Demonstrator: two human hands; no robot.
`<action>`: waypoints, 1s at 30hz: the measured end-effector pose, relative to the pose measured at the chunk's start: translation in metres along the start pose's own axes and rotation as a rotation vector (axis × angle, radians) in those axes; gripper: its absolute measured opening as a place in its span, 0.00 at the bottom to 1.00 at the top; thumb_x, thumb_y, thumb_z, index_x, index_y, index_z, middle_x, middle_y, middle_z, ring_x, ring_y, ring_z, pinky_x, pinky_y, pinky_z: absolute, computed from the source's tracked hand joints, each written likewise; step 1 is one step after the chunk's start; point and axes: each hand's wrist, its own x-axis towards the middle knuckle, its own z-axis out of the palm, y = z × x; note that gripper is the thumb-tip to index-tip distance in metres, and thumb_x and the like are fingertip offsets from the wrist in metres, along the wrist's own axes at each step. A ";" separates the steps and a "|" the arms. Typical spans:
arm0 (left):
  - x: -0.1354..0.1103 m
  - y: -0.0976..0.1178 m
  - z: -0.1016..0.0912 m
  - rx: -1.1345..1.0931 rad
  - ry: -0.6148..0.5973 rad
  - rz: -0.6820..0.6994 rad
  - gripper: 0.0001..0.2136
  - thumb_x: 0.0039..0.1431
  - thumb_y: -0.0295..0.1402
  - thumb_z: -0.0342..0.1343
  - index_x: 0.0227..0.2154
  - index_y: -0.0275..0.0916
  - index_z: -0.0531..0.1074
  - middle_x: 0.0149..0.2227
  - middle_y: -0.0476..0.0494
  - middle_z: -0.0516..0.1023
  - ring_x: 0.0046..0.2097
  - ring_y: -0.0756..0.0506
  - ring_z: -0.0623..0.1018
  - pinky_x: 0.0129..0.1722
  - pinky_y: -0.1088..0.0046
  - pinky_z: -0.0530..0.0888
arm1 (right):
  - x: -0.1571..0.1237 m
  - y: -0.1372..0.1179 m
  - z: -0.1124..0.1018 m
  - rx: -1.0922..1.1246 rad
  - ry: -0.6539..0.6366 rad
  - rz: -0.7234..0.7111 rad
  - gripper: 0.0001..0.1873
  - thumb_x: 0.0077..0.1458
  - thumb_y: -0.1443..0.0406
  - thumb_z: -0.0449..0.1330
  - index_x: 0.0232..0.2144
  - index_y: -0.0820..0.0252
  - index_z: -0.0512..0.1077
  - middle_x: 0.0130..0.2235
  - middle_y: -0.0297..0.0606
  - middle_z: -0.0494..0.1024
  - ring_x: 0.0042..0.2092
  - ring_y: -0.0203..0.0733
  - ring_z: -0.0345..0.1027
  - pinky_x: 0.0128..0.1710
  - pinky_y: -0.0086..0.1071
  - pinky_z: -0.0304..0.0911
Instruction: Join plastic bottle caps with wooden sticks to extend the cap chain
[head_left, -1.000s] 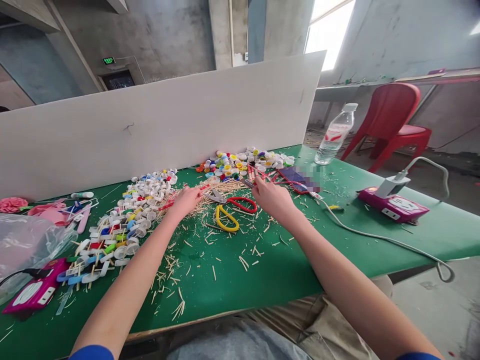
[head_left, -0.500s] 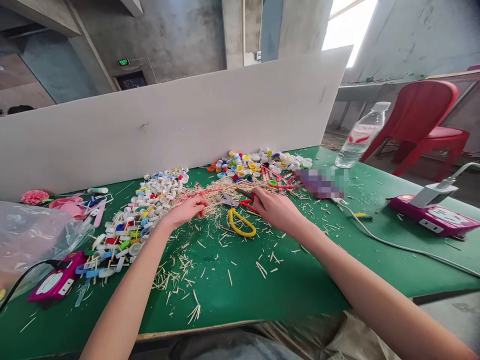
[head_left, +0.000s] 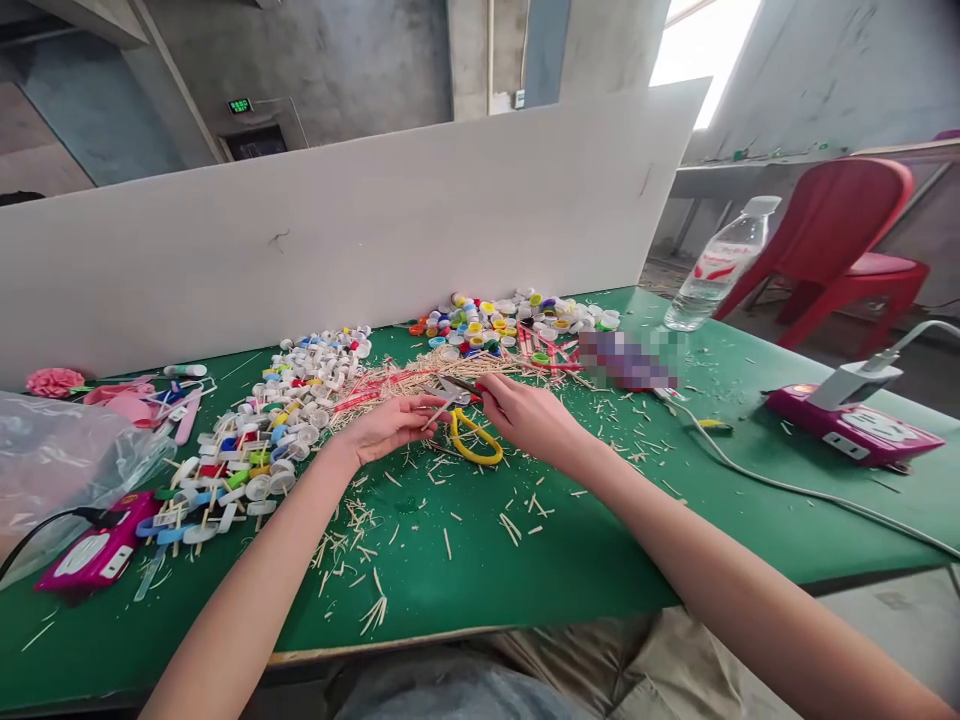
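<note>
My right hand [head_left: 514, 408] is closed around the dark handle of a pair of cutters [head_left: 454, 391], its silver jaws pointing left. My left hand [head_left: 394, 425] pinches a thin wooden stick [head_left: 436, 415], whose end reaches up to those jaws. Just below the cutters, a yellow looped handle [head_left: 477, 440] lies on the green table. Behind both hands spreads a heap of thin wooden sticks [head_left: 420, 372] with some red strips among them. Left of my left hand are many coloured plastic bottle caps [head_left: 281, 430], some with sticks in them.
More caps [head_left: 510, 322] are piled by the white board [head_left: 360, 240]. At right stand a water bottle [head_left: 720, 265] and a purple power strip [head_left: 855, 425] with a white cable. A second purple power strip [head_left: 97, 550] and a plastic bag [head_left: 67, 460] are at left. Wood scraps litter the green table [head_left: 450, 590].
My left hand has turned, its fingers now extended towards the cutters with a stick between them. The cutters and my right hand have shifted slightly left, and the view has tilted a little.
</note>
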 end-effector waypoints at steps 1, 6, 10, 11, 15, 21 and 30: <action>0.000 0.000 0.001 -0.016 -0.003 -0.004 0.15 0.54 0.19 0.54 0.44 0.36 0.73 0.39 0.43 0.76 0.34 0.54 0.73 0.40 0.73 0.72 | 0.000 0.000 -0.001 -0.005 0.003 0.002 0.20 0.65 0.61 0.37 0.46 0.61 0.65 0.40 0.42 0.75 0.27 0.33 0.60 0.23 0.30 0.42; 0.004 -0.003 0.008 -0.072 0.044 -0.011 0.11 0.56 0.22 0.51 0.41 0.36 0.72 0.29 0.49 0.71 0.31 0.53 0.72 0.37 0.70 0.73 | 0.000 -0.002 -0.004 -0.019 0.006 0.004 0.19 0.65 0.61 0.38 0.46 0.61 0.65 0.40 0.42 0.74 0.28 0.33 0.60 0.23 0.30 0.41; 0.005 -0.004 0.010 -0.104 0.117 0.060 0.07 0.62 0.32 0.49 0.35 0.35 0.70 0.31 0.45 0.74 0.34 0.50 0.76 0.44 0.65 0.73 | 0.000 -0.004 -0.004 -0.006 0.015 -0.017 0.19 0.64 0.61 0.38 0.45 0.61 0.65 0.40 0.41 0.74 0.28 0.32 0.60 0.23 0.30 0.41; 0.005 -0.004 0.010 -0.096 0.139 0.083 0.08 0.63 0.33 0.48 0.35 0.35 0.70 0.32 0.44 0.76 0.36 0.50 0.77 0.46 0.65 0.72 | 0.000 -0.004 -0.003 -0.006 0.016 -0.021 0.19 0.65 0.61 0.38 0.45 0.61 0.65 0.39 0.41 0.74 0.27 0.32 0.60 0.22 0.30 0.41; 0.003 -0.005 0.008 -0.007 0.163 0.137 0.06 0.64 0.34 0.48 0.37 0.38 0.67 0.36 0.42 0.79 0.41 0.47 0.78 0.51 0.63 0.69 | 0.000 -0.002 -0.002 -0.021 -0.008 -0.044 0.20 0.65 0.60 0.38 0.44 0.62 0.66 0.37 0.40 0.75 0.25 0.32 0.58 0.22 0.29 0.41; 0.003 -0.007 0.002 0.183 0.245 0.234 0.09 0.62 0.38 0.48 0.35 0.38 0.69 0.43 0.39 0.77 0.48 0.45 0.75 0.53 0.63 0.67 | -0.002 -0.001 0.003 -0.005 -0.081 -0.191 0.19 0.65 0.61 0.40 0.48 0.59 0.67 0.36 0.39 0.77 0.27 0.33 0.63 0.23 0.28 0.46; 0.001 -0.005 0.000 0.765 0.304 0.268 0.18 0.59 0.46 0.48 0.37 0.38 0.75 0.38 0.43 0.76 0.44 0.44 0.72 0.48 0.65 0.67 | -0.002 -0.004 0.011 -0.069 -0.122 -0.357 0.22 0.65 0.64 0.43 0.58 0.54 0.62 0.37 0.38 0.76 0.30 0.33 0.64 0.23 0.27 0.46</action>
